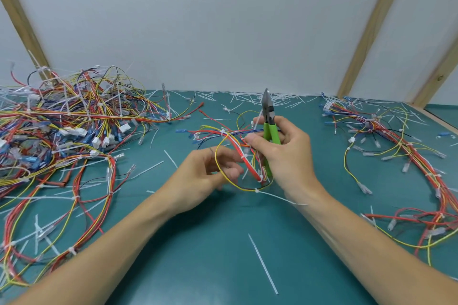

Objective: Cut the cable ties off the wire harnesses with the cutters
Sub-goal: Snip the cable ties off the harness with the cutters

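Gripping the green-handled cutters upright, the right hand has its fingers curled round the handles, blades pointing up and away toward the white wall. The cutter tips look closed, with nothing between them. Just beside it, the left hand curls its fingers round a yellow wire loop of the wire harness at mid-table, red and white strands running between both hands. One white cable tie sits on that yellow loop below the hands, its tail trailing right under the right wrist.

A big tangled pile of harnesses crowds the left side up to the wall; a looser bundle sprawls toward the right edge of the green mat. Cut tie scraps litter the back edge. A single long tie strip lies on the near mat between the forearms.
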Motion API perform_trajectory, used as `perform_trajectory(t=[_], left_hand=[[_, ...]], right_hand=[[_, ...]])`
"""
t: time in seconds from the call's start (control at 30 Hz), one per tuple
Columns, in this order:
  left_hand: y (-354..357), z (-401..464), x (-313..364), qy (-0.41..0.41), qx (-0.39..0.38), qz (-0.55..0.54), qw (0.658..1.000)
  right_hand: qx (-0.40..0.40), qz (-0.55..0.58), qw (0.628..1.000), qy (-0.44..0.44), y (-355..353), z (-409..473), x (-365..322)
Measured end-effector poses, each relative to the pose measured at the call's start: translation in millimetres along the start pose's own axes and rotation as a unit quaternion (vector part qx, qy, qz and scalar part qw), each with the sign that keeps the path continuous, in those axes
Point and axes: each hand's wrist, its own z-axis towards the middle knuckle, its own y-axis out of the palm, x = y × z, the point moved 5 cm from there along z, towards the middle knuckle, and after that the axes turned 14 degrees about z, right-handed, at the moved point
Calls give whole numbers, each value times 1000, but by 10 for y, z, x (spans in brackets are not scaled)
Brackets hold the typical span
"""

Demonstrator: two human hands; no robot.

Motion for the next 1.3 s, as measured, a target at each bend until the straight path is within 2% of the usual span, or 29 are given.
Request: perform_trajectory(t=[0.1, 0.2, 0.27, 0.43, 0.6, 0.8, 0.9, 1.03, 1.13, 1.3], left_hand=[[35, -11, 96, 32, 52, 34, 998], [-37, -31, 200, 56, 115, 1, 992], [-102, -45, 206, 52, 152, -8, 987], [-179, -92, 200, 52, 222, 50, 972], [-243, -116, 177, 46, 275, 81, 957], [-339, -107, 116, 21, 283, 68, 957], [-299, -79, 83, 13, 232, 62, 971], [-227, -34, 100, 13, 165, -14, 986], [-263, -22, 69, -19, 190, -74, 979], [-367, -36, -1, -62, 274, -66, 957]], right_hand=[[8, 11, 1000, 11, 51, -65, 49], [-8, 11, 1000, 19, 127, -121, 97], [-23, 7, 1000, 19, 161, -134, 97], [-65, 14, 996, 55, 205, -158, 73], [-65, 36, 993, 90, 191, -132, 67], [-24, -20, 999, 38, 60, -48, 49], [30, -8, 999, 23, -60, 30, 30], [84, 12, 996, 42, -247, 141, 42], [90, 4, 996, 27, -308, 179, 2], [5, -120, 986, -112, -143, 67, -242]])
